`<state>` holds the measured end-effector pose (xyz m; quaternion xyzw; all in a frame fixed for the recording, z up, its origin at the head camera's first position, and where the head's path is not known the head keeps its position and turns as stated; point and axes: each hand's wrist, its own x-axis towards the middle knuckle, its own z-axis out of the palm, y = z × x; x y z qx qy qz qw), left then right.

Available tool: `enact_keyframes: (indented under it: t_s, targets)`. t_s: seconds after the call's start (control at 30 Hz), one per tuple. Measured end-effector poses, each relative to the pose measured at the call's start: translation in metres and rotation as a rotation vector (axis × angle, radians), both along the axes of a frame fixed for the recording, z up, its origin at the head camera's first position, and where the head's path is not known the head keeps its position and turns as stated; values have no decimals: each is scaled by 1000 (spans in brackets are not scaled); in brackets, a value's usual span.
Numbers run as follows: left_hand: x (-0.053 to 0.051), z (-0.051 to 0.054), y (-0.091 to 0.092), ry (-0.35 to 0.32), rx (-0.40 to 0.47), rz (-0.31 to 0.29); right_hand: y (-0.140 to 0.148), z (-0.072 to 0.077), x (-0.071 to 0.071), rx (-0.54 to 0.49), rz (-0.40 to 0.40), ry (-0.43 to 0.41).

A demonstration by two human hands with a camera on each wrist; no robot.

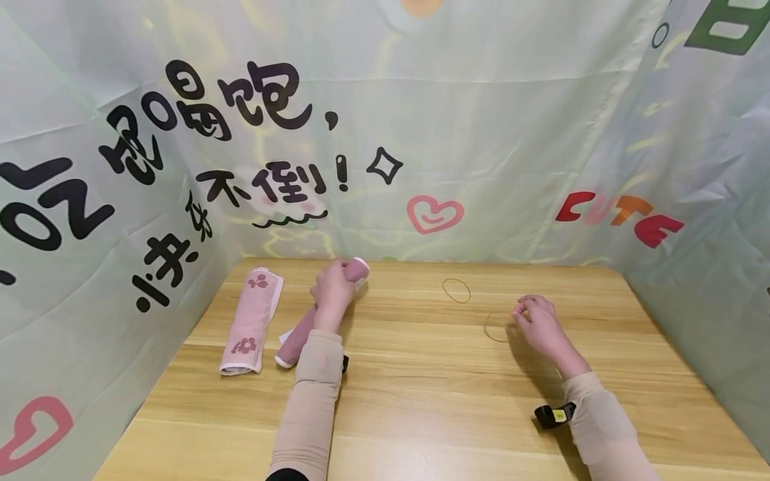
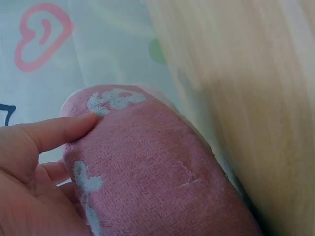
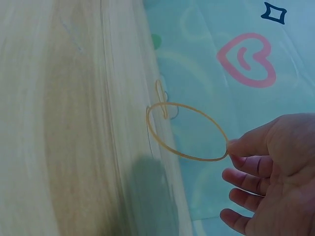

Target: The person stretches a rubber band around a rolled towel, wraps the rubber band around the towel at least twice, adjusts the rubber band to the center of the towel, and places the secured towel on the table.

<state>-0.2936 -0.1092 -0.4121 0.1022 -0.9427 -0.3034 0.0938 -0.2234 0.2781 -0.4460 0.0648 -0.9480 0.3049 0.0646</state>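
My left hand grips a rolled dark pink towel near its upper end. In the left wrist view the thumb of the left hand lies on the pink cloth, which has pale patches. On the right, my right hand pinches a thin rubber band between thumb and index finger. The right wrist view shows that band as an open loop, held by the right hand at one side, with the other fingers loosely bent.
A folded light pink towel lies at the left of the wooden table. Another rubber band lies towards the back, between the hands. Printed cloth walls stand along the back and sides.
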Motion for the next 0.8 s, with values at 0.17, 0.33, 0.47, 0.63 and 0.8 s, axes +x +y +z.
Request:
enact_keyframes:
  t_s: [0.17,0.33,0.47,0.63,0.8]
  targets:
    - [6,-1,8,79,-52,-21,0,1,0,-11,-2,24]
    - [12,0,17,127,-57,-54,-1,2,1,-17,3,63]
    - [16,3,24,153,-39,-84,-1,3,2,-19,3,77]
    - [20,7,30,185,-24,-107,-1,4,2,-9,-1,69]
    - [22,8,32,197,-10,-125,-4,6,2,17,-12,26]
